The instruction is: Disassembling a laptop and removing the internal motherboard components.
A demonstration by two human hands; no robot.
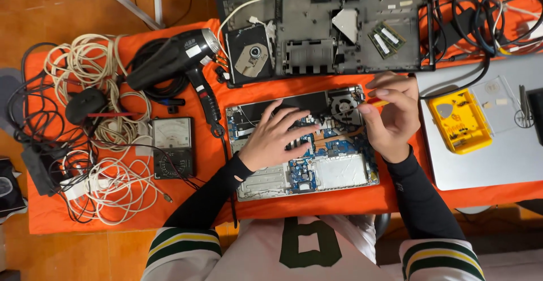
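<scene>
Opened laptop point(302, 145) lies under the flat, spread left hand point(277, 139). Right hand point(392, 114) pinches an orange-handled screwdriver point(378, 104) by the fan point(343, 105). Yellow parts tray point(458, 121) sits at three o'clock.

Under my left hand point(275, 136) the open laptop point(302, 142) shows a glossy blue circuit board, copper heat pipes with a dull sheen and a matt silver metal frame; its fan point(344, 106) at 1 o'clock is black plastic. My right hand point(390, 117) pinches a screwdriver point(378, 103) with a smooth orange plastic handle. My sleeves are matt black knit. The cloth point(350, 199) over the table is orange fabric, slightly creased. At 10 o'clock the heat gun point(172, 60) is black plastic with a shiny metal nozzle. At 9 o'clock the meter point(173, 147) has a glossy clear face. At 3 o'clock the yellow tray point(459, 121) is smooth plastic, lying on a brushed silver lid point(498, 162).
</scene>
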